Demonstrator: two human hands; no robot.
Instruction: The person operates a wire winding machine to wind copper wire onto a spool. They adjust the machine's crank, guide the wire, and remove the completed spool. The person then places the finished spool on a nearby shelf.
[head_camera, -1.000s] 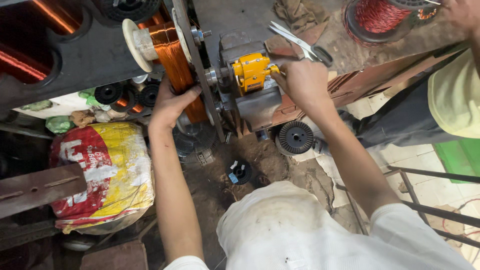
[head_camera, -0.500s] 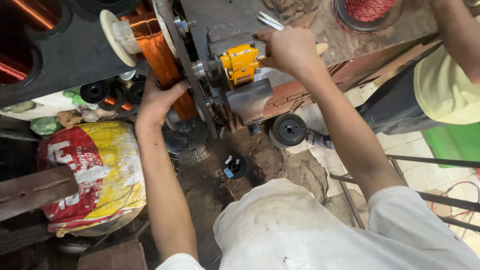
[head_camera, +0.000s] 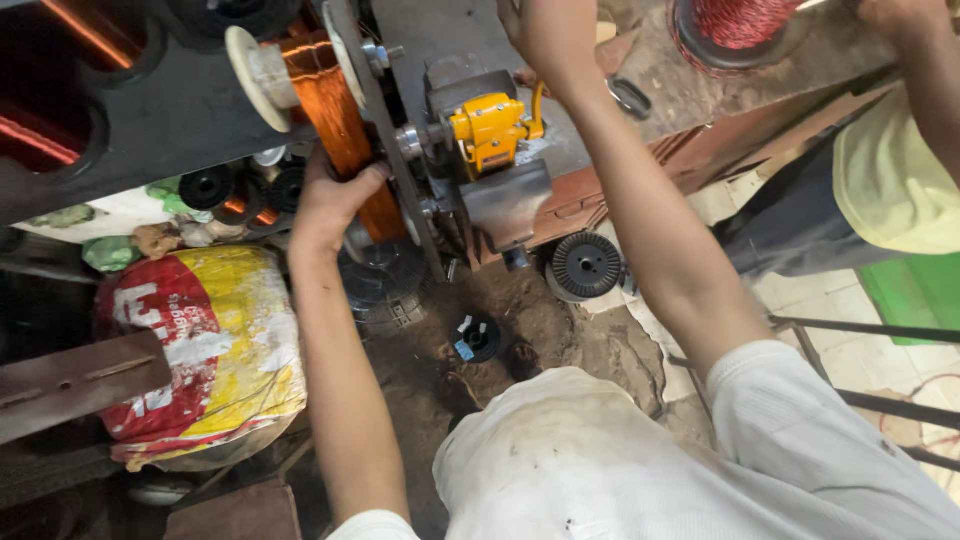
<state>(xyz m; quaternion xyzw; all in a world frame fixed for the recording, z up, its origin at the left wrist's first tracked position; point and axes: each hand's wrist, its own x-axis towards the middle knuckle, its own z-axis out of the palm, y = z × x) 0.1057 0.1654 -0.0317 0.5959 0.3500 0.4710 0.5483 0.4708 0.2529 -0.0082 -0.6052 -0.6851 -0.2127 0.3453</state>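
While the left hand (head_camera: 330, 200) gripped the copper coil (head_camera: 340, 120), fingers curled, the right hand (head_camera: 550, 35) had lifted off the yellow part (head_camera: 490, 130), its fingers unclear.

A red and yellow sack (head_camera: 195, 350) is seen on the floor at left, with a rusty bar (head_camera: 80, 385) across it. A black spool (head_camera: 585, 265) is propped below the bench. A red wire coil (head_camera: 745, 20) is set on the benchtop.
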